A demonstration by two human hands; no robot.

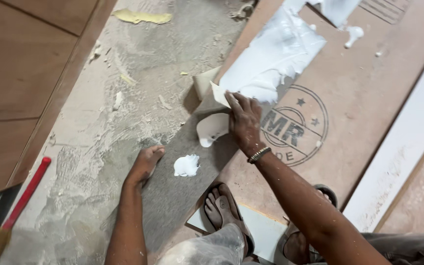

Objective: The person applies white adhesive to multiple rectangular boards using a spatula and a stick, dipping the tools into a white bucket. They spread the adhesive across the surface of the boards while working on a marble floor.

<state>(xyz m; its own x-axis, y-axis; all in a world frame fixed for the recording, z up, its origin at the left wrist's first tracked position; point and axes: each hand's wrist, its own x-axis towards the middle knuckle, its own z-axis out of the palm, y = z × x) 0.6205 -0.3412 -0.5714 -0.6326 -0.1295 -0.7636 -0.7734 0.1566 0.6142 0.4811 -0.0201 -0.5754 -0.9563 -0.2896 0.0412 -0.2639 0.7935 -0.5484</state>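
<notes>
My right hand point(244, 121) grips a small pale scraper card point(213, 128) and presses it on the brown plywood board point(359, 93), at the near edge of a thick white glue smear point(271, 59). A bracelet sits on that wrist. My left hand point(145, 164) lies flat, fingers together, on a grey laminate strip point(172, 196) next to a small white glue blob point(186, 166). A round stamp point(295, 128) is printed on the board just right of my right hand.
My sandalled foot point(222, 208) rests on the board's near edge. A broom with a red handle point(25, 194) lies at the left on the dusty floor point(123, 88). A white strip point(403, 147) runs along the right. Wooden panels point(20, 59) fill the upper left.
</notes>
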